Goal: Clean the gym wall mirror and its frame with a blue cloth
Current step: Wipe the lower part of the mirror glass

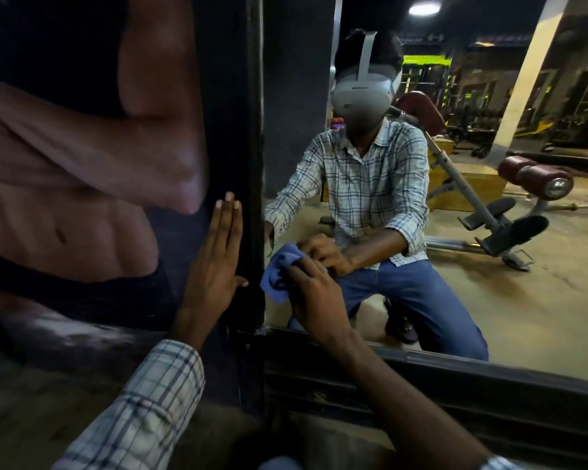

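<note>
The wall mirror (455, 283) fills the right half of the view, set in a black frame (248, 130) with a dark bottom rail (455, 374). My right hand (314, 296) grips a bunched blue cloth (275, 276) and holds it against the glass at the mirror's lower left corner, close to the frame's upright. My left hand (214, 262) lies flat with straight fingers on the wall beside the frame, its thumb touching the upright. The mirror shows a crouching person in a checked shirt and jeans.
A large poster of a bare torso (82, 164) covers the wall left of the frame. Reflected in the glass are a gym bench with maroon pads (489, 212), a pale pillar (526, 79) and a tan floor. Dark floor lies below.
</note>
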Demonstrator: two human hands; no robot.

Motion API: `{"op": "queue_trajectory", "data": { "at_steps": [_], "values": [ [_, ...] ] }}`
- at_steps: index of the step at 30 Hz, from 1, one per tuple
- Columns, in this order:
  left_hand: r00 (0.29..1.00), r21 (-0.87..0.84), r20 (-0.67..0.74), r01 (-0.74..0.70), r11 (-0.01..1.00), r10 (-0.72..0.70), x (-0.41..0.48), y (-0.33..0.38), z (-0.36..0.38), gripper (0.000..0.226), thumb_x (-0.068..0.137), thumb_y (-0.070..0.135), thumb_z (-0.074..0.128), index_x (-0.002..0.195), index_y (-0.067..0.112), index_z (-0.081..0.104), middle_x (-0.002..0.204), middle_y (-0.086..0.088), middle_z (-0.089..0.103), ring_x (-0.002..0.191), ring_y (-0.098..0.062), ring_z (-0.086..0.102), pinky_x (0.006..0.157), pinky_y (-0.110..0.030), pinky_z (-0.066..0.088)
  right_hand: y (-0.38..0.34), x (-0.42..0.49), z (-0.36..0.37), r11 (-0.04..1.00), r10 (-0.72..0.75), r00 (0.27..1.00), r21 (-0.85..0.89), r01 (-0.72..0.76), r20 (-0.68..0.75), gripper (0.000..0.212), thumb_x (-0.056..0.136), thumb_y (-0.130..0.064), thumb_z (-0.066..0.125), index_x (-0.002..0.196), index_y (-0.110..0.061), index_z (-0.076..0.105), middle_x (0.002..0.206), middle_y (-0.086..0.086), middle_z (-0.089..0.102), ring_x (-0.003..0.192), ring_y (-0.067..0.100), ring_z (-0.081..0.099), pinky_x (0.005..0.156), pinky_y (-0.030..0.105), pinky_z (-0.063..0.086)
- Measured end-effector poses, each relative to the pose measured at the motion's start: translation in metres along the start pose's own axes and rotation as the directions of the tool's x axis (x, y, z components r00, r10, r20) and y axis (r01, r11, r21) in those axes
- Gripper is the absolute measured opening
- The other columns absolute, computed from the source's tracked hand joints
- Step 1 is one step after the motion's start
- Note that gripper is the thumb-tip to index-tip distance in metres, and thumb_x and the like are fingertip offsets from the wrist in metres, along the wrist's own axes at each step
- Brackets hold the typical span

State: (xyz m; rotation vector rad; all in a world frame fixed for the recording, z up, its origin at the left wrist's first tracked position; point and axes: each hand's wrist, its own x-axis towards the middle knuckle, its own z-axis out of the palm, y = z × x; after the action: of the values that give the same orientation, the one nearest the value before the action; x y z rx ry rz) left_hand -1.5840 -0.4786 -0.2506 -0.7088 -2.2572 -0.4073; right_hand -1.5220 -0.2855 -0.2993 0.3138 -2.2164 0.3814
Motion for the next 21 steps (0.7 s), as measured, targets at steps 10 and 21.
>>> {"op": "queue_trajectory", "data": {
  "at_steps": [10, 21],
  "values": [
    [0.991, -0.093, -0.122, 0.037, 0.995, -0.048, -0.034, 0.073, 0.018, 0.103, 0.073, 0.018, 0.086, 0.159, 0.002, 0.032, 0.169, -0.018, 0.023, 0.155, -0.034, 0.026, 0.124, -0.046, 0.030, -0.007, -0.066, -0.092, 0.668, 0.561, 0.819, 0.650, -0.363, -0.120, 0.018, 0.092, -0.003, 0.073, 0.102, -0.018, 0.069, 0.089, -0.006, 0.071, 0.080, 0.010, 0.067, 0.070, 0.021, 0.052],
    [0.886, -0.858, 0.416, 0.457, 0.233, -0.205, -0.133, 0.252, 0.075, 0.019, 0.094, 0.043, 0.072, 0.111, 0.033, 0.072, 0.104, 0.012, 0.079, 0.098, -0.004, 0.074, 0.083, -0.020, 0.058, 0.037, -0.208, -0.120, 0.561, 0.712, 0.702, 0.593, -0.578, 0.010, 0.039, 0.086, 0.004, 0.074, 0.120, -0.016, 0.070, 0.108, -0.006, 0.075, 0.100, 0.009, 0.071, 0.084, 0.020, 0.055]
  ]
}}
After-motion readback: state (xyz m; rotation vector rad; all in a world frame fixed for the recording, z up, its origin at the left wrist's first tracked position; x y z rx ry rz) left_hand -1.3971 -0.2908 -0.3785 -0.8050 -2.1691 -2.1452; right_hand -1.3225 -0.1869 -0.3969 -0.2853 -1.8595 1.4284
